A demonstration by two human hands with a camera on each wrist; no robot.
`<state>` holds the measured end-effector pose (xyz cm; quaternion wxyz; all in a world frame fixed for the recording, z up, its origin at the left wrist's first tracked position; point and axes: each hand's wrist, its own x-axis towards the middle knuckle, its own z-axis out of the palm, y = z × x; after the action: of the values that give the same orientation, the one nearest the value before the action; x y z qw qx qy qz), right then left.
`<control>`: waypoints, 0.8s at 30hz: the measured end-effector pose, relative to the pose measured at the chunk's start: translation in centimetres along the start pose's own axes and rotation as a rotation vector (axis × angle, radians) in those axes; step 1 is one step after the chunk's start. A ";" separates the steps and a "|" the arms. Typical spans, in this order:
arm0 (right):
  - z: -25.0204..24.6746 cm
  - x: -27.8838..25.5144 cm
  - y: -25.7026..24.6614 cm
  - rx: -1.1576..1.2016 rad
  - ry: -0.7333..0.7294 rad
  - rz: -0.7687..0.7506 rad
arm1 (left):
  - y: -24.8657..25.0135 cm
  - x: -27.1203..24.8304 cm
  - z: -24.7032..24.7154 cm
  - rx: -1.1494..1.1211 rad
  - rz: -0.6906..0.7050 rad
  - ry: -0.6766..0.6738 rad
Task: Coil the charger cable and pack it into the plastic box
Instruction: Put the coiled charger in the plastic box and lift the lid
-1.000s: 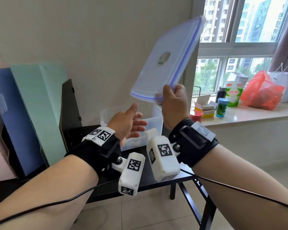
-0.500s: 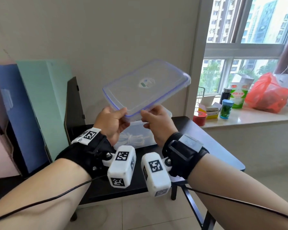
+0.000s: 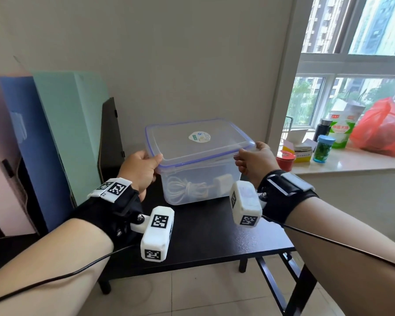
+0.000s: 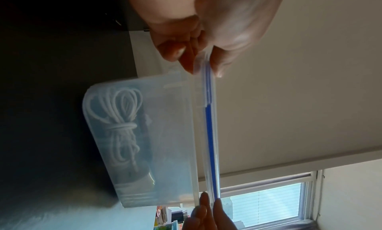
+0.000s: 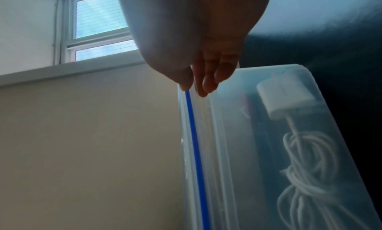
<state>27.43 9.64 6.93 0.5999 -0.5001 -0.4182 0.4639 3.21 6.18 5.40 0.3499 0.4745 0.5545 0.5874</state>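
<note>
Table (image 3: 214, 238) carries box (image 3: 198, 183) at centre. Lid (image 3: 192, 147) sits over box rim, blue seal showing; whether seated, cannot tell. Left hand (image 3: 139, 169) at 9 o'clock pinches lid edge, thumb above, fingers (image 4: 186, 60) below. Right hand (image 3: 255, 163) at 3 o'clock pinches likewise. Coiled cable (image 3: 187, 189) with charger (image 3: 222, 182) lies on box floor.

Looks like a room in a home, high up in a city flat: small black table (image 3: 214, 236) by a plain wall, window (image 3: 351, 53) showing tall buildings, windowsill (image 3: 351, 164) with red bag (image 3: 383, 128), jars, boxes.
</note>
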 end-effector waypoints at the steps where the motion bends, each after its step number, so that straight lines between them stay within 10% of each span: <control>1: 0.0 0.1 -0.1 -0.056 0.016 -0.006 | 0.0 0.2 0.0 0.015 -0.003 0.009; 24: -0.7 1.5 2.8 -0.129 0.079 -0.033 | -2.0 3.6 1.2 -0.081 -0.048 0.153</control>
<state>28.03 11.10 4.07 0.5901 -0.5486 -0.4313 0.4060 2.97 10.21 3.97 0.3391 0.4002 0.5665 0.6356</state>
